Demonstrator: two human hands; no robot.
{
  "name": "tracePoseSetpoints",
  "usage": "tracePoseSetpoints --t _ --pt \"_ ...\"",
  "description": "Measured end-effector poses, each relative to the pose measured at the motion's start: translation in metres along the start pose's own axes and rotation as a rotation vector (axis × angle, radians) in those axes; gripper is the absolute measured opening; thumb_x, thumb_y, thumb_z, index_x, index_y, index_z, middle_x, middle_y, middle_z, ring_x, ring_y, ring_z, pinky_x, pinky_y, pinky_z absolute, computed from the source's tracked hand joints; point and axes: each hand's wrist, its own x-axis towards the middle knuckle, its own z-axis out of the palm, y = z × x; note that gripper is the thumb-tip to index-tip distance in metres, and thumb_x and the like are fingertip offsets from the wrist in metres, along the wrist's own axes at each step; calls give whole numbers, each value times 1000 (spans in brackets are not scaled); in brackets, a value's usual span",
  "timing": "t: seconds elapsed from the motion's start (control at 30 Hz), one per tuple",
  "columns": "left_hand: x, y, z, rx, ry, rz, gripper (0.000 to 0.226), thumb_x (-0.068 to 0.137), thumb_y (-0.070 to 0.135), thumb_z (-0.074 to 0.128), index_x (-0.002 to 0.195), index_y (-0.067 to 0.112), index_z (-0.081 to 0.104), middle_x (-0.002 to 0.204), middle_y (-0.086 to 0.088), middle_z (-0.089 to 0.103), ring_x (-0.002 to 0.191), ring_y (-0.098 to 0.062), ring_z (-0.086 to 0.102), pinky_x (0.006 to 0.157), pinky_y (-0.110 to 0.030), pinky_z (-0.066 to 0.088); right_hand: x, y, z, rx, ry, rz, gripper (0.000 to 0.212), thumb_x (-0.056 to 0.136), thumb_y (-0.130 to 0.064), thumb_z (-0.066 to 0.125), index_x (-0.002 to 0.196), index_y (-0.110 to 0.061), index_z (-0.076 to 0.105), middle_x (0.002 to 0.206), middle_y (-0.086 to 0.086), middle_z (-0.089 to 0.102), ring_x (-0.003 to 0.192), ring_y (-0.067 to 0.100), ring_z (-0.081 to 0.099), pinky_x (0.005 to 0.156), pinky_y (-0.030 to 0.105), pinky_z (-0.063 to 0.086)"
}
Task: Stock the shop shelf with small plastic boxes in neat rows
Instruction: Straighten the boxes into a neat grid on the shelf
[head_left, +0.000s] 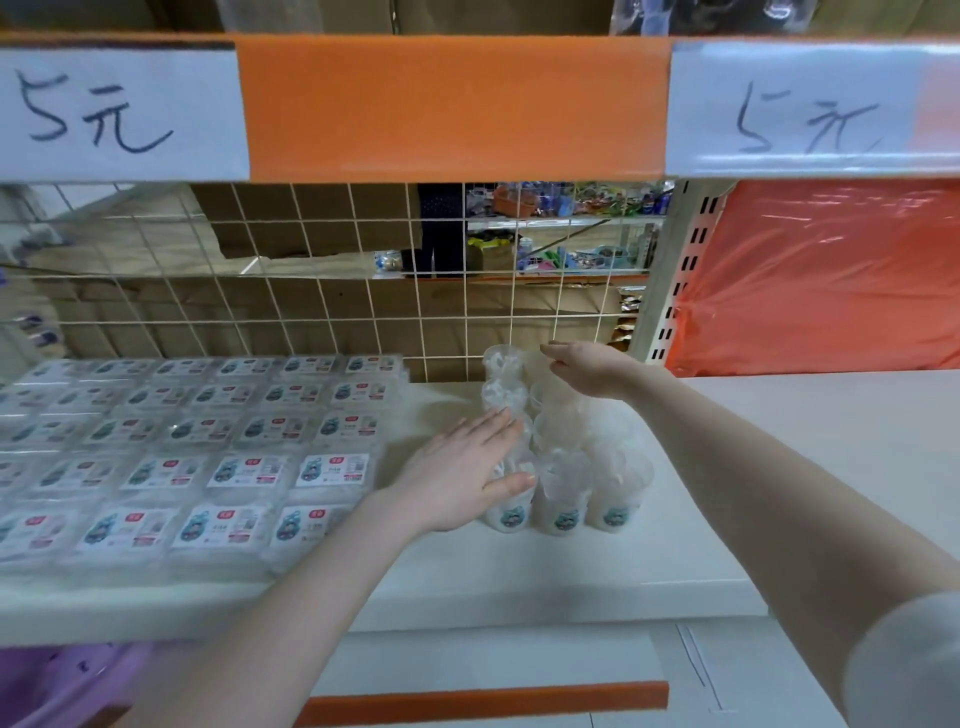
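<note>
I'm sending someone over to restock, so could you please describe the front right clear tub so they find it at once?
On the white shelf board, right of the flat labelled boxes, stands a cluster of clear round plastic tubs. Three form its front row; yours is the front right clear tub, farthest from the open left hand, with bare shelf on its right.

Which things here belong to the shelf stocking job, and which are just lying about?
Job:
- flat boxes, in rows at left
- clear tubs, in rows mid-shelf
- shelf
- left hand, flat against the tubs
- right hand, over the back tubs

Lying about:
- price tags
- wire grid
- orange sheet
- purple thing below
</note>
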Motion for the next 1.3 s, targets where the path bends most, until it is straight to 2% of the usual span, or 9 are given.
tracePoseSetpoints --t 0.1,0.4,0.5,0.73,1.03,1.3 --pt "-2 1 -1 3 8 -4 74 92 63 19 151 21 5 159 3 -1 145 -7 -3 116 -26 0 12 -2 -1 13 -25 18 45 101 -19 28 146 -16 30 148 11 36 131 29 38 102 35 35" --pt "-3 5 -1 -8 10 -20 75 91 62 19 151 20 5 159 3 -1 145 -8 -3 116 -25 1 13 4 0 72 72 9 39 96 -9 36 130 -15 55 135 5 53 121 24 50 96 32 41" --pt "-2 4 -1 -3 9 -16 74 92 61 21 151 20 6 159 3 -1 145 -8 -3 117 -26 2 13 3 -3 74 80 0 39 95 -8 36 126 -14 58 130 6 57 117 24 53 93 32 42" --pt "-3 4 -3 -15 25 -10 73 93 61 24 151 20 9 159 2 1 145 -9 -1 115 -26 4 26 -16 -8 105 75 -13 42 99 -14 34 140 -18 42 142 8 44 127 26 44 100 35 39" --pt "-7 7 -1 -31 37 -9 72 93 60 25 151 20 8 159 3 -2 145 -8 -4 113 -23 0 36 -31 8 43 0 -42 41 101 -24 31 142 -18 37 143 7 42 127 26 43 97 34 37" --pt "-11 3 2 0 34 9 79 90 64 25 151 21 2 159 4 -7 144 -6 -9 113 -23 -4 32 -25 14 143 -21 -37 53 97 -50 35 145 -27 32 151 -1 33 134 24 35 109 38 31"
